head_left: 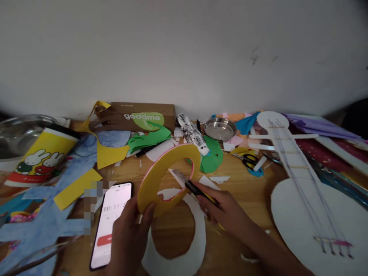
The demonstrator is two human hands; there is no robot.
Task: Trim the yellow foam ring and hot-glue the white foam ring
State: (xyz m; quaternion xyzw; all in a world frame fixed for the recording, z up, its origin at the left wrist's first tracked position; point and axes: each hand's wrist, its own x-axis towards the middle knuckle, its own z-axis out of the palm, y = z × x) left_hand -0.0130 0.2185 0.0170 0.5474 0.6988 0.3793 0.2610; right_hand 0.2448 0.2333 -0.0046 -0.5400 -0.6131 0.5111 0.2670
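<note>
My left hand (pixel 129 234) holds up a yellow foam ring (pixel 161 172) with a pink edge, gripping its lower rim. My right hand (pixel 224 211) grips a utility knife (pixel 189 184) with a black and yellow handle. Its blade points up and left into the ring's opening, close to the inner edge. Below the ring a white foam ring (pixel 198 230) lies flat on the wooden table (pixel 244 188).
A phone (pixel 110 226) showing a timer lies left of my left hand. A white cardboard guitar shape (pixel 304 207) fills the right side. Paper scraps, scissors (pixel 250 160), a metal dish (pixel 220 128), a glue tube (pixel 192 133), a brown box (pixel 138 115) and a yellow cup (pixel 40 155) crowd the back.
</note>
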